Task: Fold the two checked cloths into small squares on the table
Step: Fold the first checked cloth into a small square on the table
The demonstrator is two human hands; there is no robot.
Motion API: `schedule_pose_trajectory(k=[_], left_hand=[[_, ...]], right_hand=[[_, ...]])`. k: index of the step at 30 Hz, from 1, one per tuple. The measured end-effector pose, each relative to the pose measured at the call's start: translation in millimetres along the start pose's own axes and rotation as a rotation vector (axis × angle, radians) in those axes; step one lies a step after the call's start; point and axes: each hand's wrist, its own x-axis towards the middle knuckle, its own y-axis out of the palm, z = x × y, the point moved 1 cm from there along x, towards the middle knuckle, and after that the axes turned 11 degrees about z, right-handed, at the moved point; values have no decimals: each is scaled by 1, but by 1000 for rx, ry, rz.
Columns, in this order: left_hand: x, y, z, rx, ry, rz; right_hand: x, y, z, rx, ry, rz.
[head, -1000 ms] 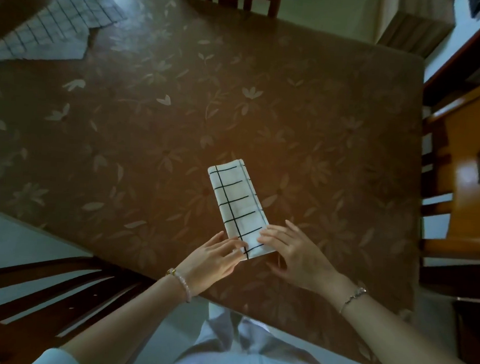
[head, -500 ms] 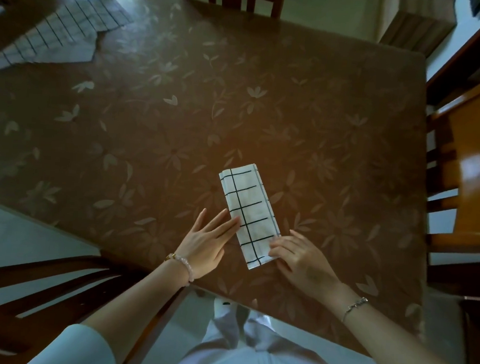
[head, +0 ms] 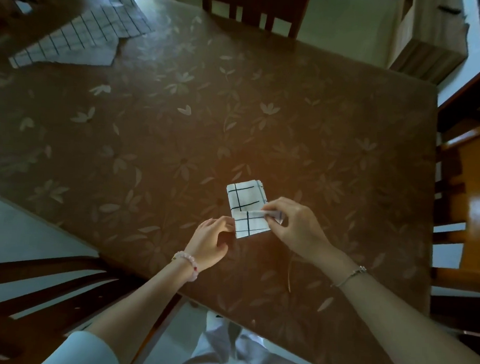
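Looking down onto a brown table (head: 266, 99) printed with pale flowers, ringed by wooden seats: a far chair (head: 255, 8) pushed in at the opposite side, an orange-brown chair (head: 473, 201) at the right, a dark chair (head: 30, 281) at the near left.

Working close to the table's near edge on the folded checked cloth (head: 244, 199), a narrow white strip with black lines lying flat on the tabletop, its near end doubled up and over toward the far end.

Pinching the right corner of that flap between thumb and forefinger of the right hand (head: 295, 227), the remaining fingers curled behind, raising the corner slightly off the layer beneath.

Keeping the left hand (head: 210, 242) at the cloth's left edge, fingers curled, tips touching the fabric beside the fold; not showing clearly whether pinching or merely pressing.

Wearing a pink bead bracelet (head: 186, 263) on the left wrist and a thin chain bracelet (head: 351, 274) on the right.

Leaving the second checked cloth (head: 81, 40) well apart at the table's far left corner, lying loosely spread, not yet squared.
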Motion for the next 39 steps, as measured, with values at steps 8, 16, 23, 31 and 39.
schedule_pose_trajectory(k=[8,16,23,31,39], left_hand=[[17,-30,-4,-466,-253,-283],[52,-47,3,-282,-338,-266],[53,-34,-4,208,-250,-366],[48,-8,-14,587,-26,-223],[56,5,4,658,-197,-39]], right_hand=[[74,-1,-13,68,141,133],[106,8,-35,85,263,170],[108,25,-51,-62,233,99],[68,40,-43,-283,-11,-131],[55,75,-56,-460,58,242]])
